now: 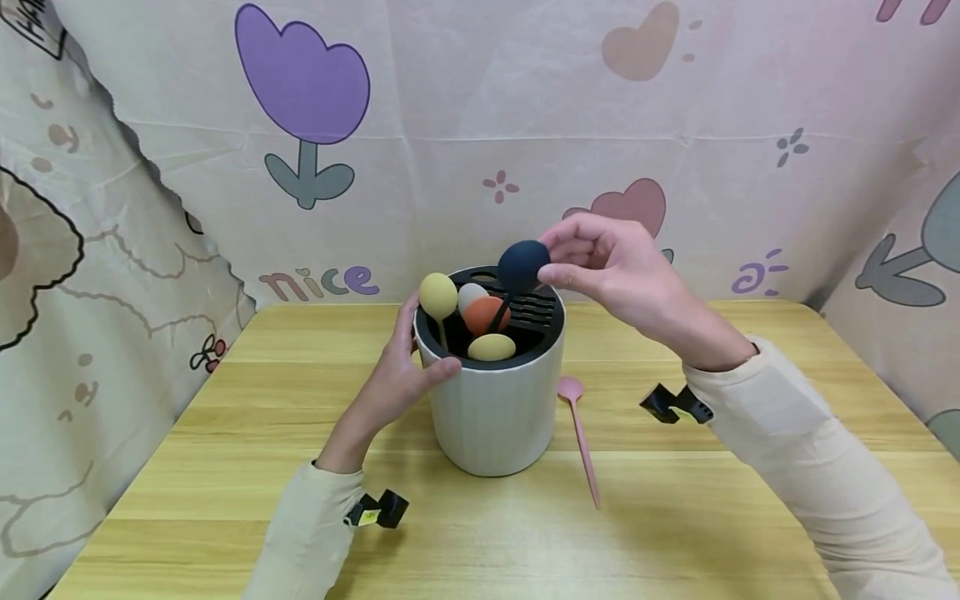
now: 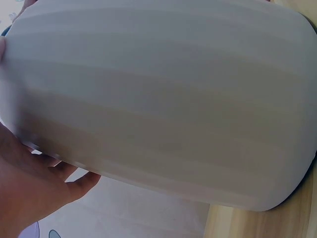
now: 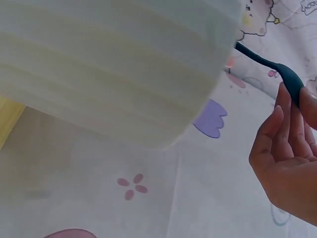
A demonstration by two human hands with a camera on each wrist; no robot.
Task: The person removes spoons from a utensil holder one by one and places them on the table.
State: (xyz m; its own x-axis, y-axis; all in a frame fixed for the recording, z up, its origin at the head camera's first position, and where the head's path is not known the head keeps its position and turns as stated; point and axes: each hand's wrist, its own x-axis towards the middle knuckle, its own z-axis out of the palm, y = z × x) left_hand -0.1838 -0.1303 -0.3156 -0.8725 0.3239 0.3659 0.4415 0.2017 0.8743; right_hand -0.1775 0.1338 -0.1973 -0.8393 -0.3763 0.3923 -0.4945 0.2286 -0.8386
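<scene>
My right hand [image 1: 626, 279] pinches a dark blue spoon [image 1: 522, 264] by its bowl, between thumb and fingers. The spoon's handle slants down into a ribbed, off-white utensil holder [image 1: 495, 425] with a black top. In the right wrist view the same spoon [image 3: 291, 82] shows its thin handle running behind the holder's edge. My left hand [image 1: 393, 371] grips the holder's left side, its thumb at the front rim and fingers round the side. Inside the holder stand a yellow spoon [image 1: 438, 297], a white utensil [image 1: 472, 296], an orange one [image 1: 483, 314] and another yellow one [image 1: 491, 347]; their lower parts are hidden.
On the wooden table [image 1: 247, 433], a pink spoon [image 1: 579, 433] lies just right of the holder. The holder's top has a slotted section [image 1: 538, 310] at its right. A printed cloth [image 1: 450, 92] hangs behind the table and at both sides.
</scene>
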